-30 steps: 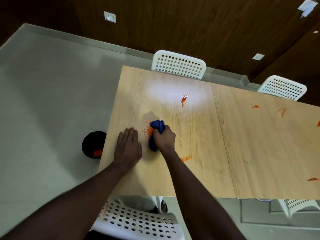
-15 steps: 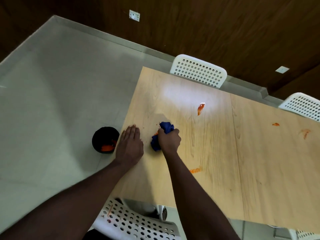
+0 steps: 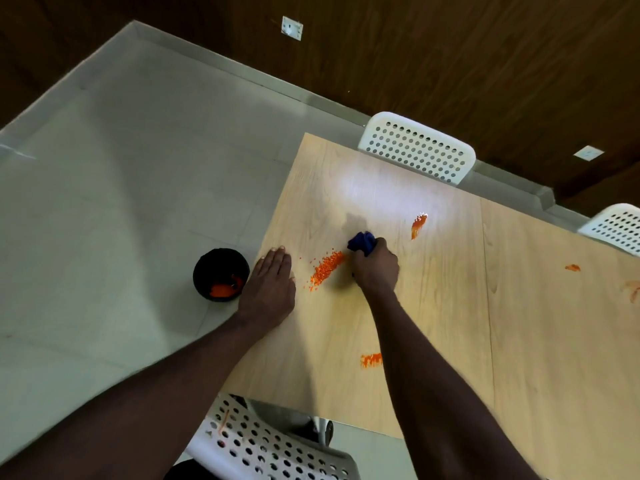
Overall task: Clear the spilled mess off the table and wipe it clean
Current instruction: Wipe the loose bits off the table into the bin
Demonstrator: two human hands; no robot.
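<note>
The right hand is closed into a fist around a bunched blue cloth, pressed down on the desk. Just at its nine o'clock lies a heap of small orange grains, drawn out into a streak that points toward the desk's left edge. The cloth is wadded tight, I'd judge, so it works as a pusher and drives the grains along rather than smearing them.

The left hand lies flat and open, fingers together, at that left edge, holding nothing. It looks placed as a brace or a stop for the oncoming grains.

On the floor, at nine o'clock from that hand and just below the desk edge, sits a black bowl with orange already in it. It seems set there to catch what is swept off.

More remains: an orange smear at two o'clock from the cloth, another smear near the front edge, and a few marks far to the right.

White perforated chairs stand around the desk.
</note>
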